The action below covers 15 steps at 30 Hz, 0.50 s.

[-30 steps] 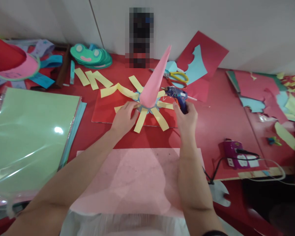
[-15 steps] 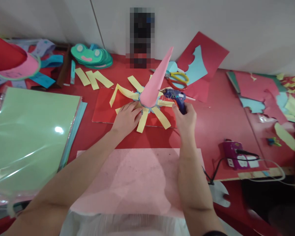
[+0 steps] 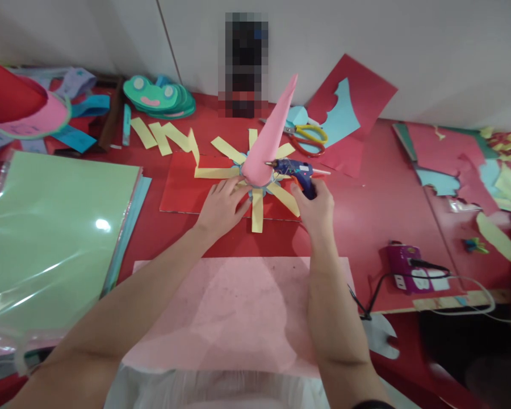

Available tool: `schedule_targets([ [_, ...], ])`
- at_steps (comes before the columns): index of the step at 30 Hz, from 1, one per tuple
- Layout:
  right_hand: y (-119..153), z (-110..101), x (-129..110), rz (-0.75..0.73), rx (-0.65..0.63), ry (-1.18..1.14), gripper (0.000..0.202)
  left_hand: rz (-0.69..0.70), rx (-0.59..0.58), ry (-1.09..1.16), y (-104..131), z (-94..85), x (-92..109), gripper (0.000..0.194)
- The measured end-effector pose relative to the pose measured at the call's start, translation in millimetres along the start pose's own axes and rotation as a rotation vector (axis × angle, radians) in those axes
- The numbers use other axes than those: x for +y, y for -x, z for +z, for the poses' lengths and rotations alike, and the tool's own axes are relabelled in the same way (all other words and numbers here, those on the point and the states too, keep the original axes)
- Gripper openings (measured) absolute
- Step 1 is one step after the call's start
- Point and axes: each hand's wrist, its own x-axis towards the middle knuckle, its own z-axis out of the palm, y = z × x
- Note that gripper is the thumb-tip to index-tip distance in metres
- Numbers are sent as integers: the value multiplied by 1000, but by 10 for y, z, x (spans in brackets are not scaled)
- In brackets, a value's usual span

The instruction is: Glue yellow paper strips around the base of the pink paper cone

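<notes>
A tall pink paper cone (image 3: pixel 269 133) leans up and to the right from a blue scalloped paper base (image 3: pixel 269 190). Yellow paper strips (image 3: pixel 258 213) stick out around the base, and the one on the left is folded. My left hand (image 3: pixel 221 204) pinches the base's left edge, with thumb and fingers at the foot of the cone. In my right hand (image 3: pixel 315 201) is a dark blue glue gun (image 3: pixel 296 169). Its nozzle points left at the cone's lower right side; whether it touches I cannot tell.
A red board (image 3: pixel 179 190) lies under the craft. Scissors (image 3: pixel 310 137) and cut paper lie behind it, with loose yellow strips (image 3: pixel 142 133) and green frog cutouts (image 3: pixel 153 96) back left. A wrapped green paper pack (image 3: pixel 59 238) is at left, a purple power adapter (image 3: pixel 402 264) at right.
The cone and its base have turned counterclockwise, so the folded strip now bends upward. The glue gun has moved slightly left, closer to the cone's foot.
</notes>
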Motion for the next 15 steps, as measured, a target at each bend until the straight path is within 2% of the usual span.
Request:
schedule_targets([
  [5, 4, -1, -1, -24, -4, 17, 33, 49, -54, 34, -4, 4, 4, 34],
  [11, 9, 1, 27, -45, -10, 18, 31, 3, -123, -106, 22, 61, 41, 41],
  [15, 8, -3, 35, -55, -3, 6, 32, -24, -96, -142, 48, 85, 60, 43],
])
